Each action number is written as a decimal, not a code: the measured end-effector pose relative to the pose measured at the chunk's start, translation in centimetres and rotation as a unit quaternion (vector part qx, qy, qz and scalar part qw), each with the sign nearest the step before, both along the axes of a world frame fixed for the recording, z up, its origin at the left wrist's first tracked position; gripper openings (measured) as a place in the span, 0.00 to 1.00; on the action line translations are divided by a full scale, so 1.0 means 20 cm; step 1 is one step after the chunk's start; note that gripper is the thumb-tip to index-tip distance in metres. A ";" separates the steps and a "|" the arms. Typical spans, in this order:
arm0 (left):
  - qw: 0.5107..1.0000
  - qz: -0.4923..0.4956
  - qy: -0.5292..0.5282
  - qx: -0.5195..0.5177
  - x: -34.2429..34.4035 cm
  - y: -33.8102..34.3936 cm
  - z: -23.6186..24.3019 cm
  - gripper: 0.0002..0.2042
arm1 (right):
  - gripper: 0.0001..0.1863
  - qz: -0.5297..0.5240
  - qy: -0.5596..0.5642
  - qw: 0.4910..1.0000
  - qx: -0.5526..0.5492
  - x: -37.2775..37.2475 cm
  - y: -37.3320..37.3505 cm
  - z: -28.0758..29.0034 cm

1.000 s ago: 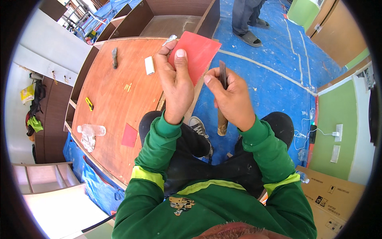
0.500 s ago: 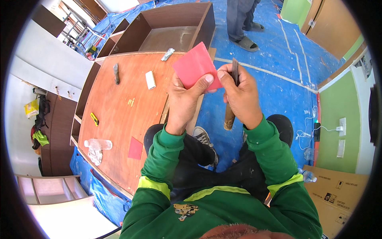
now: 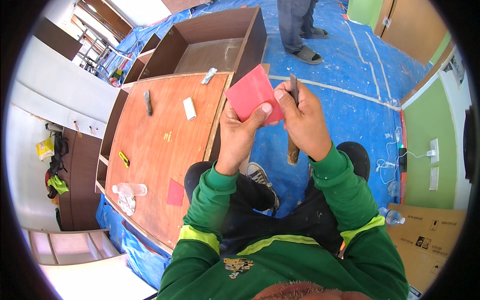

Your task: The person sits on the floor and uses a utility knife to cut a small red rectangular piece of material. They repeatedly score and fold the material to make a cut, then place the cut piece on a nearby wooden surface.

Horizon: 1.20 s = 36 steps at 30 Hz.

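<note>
A red square sheet [image 3: 247,88] is held by my left hand [image 3: 237,140], thumb pressed on its lower right part and fingers behind it. My right hand [image 3: 307,125] grips a narrow dark flat tool [image 3: 293,156] with a worn brown lower end, pointing upward; its thumb and forefinger meet at the sheet's right edge. On the orange-brown plywood panel [image 3: 150,145] to the left lie another red square [image 3: 175,192], a white block [image 3: 189,108], a yellow and black cutter [image 3: 124,159], a greyish oblong item [image 3: 148,103], a crumpled silvery piece [image 3: 209,75] and a clear bottle [image 3: 132,189].
A dark wooden cabinet carcass [image 3: 210,52] adjoins the panel. Another person's legs [image 3: 295,30] in sandals stand on blue taped sheeting [image 3: 340,70]. A white cable and plug [image 3: 429,153] run to a wall socket at right, above cardboard [image 3: 420,230]. Shelving [image 3: 67,237] is at lower left.
The red sheet has tilted leftward, with my left thumb shifting to its lower right. My right thumb and forefinger have come up to the sheet's edge. The view has tilted slightly.
</note>
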State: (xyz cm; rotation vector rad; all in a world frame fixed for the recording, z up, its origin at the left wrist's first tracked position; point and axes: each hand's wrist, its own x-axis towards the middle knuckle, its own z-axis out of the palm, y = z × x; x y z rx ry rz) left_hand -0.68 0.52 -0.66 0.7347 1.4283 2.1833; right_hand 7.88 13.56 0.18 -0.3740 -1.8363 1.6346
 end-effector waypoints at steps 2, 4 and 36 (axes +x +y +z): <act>1.000 0.003 -0.005 0.007 0.00 0.00 -0.01 0.19 | 0.11 -0.004 -0.015 1.000 -0.013 0.00 0.01 0.01; 1.000 -0.009 -0.007 0.015 -0.01 0.00 -0.03 0.18 | 0.12 -0.008 -0.023 0.999 -0.024 0.00 0.02 0.02; 0.997 -0.025 -0.053 0.054 -0.02 -0.04 0.01 0.16 | 0.13 0.171 -0.044 0.959 -0.221 0.05 0.07 0.07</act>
